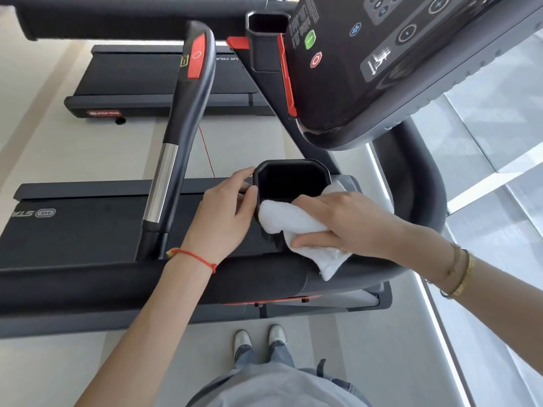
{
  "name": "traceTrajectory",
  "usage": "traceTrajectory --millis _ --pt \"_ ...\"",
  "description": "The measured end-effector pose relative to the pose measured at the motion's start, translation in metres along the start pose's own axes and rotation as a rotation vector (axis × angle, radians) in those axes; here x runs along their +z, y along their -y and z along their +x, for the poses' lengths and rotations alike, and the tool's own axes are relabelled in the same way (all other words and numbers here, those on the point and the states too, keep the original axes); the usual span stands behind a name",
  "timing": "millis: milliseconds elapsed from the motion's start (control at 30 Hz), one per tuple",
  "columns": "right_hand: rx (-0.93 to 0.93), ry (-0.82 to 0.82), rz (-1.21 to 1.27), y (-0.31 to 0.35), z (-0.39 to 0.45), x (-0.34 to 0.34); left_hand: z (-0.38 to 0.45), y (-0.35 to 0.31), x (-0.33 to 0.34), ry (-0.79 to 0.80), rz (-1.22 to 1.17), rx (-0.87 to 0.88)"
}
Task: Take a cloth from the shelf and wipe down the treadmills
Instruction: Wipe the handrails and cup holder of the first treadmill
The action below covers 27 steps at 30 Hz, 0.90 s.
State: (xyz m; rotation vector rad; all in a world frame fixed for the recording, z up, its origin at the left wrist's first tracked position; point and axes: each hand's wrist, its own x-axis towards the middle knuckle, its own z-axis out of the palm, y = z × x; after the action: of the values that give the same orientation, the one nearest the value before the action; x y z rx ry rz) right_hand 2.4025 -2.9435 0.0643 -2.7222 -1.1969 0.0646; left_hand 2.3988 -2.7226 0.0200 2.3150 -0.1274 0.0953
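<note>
A black treadmill stands in front of me, with a black cup holder beside its console. My left hand grips the cup holder's left rim, thumb against its side. My right hand holds a white cloth and presses it on the holder's near rim and outer wall. Part of the cloth hangs down over the dark front handlebar.
A curved side handrail with a red pad and silver sleeve rises to the left of the cup holder. A thin red safety cord hangs near it. A second treadmill lies beyond. My feet stand on the pale floor. Windows run along the right.
</note>
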Motion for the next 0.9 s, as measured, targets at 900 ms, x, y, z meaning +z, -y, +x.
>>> traceTrajectory --millis 900 --pt "0.840 -0.076 0.391 0.006 0.024 0.015 -0.003 -0.007 0.000 -0.019 0.018 0.022"
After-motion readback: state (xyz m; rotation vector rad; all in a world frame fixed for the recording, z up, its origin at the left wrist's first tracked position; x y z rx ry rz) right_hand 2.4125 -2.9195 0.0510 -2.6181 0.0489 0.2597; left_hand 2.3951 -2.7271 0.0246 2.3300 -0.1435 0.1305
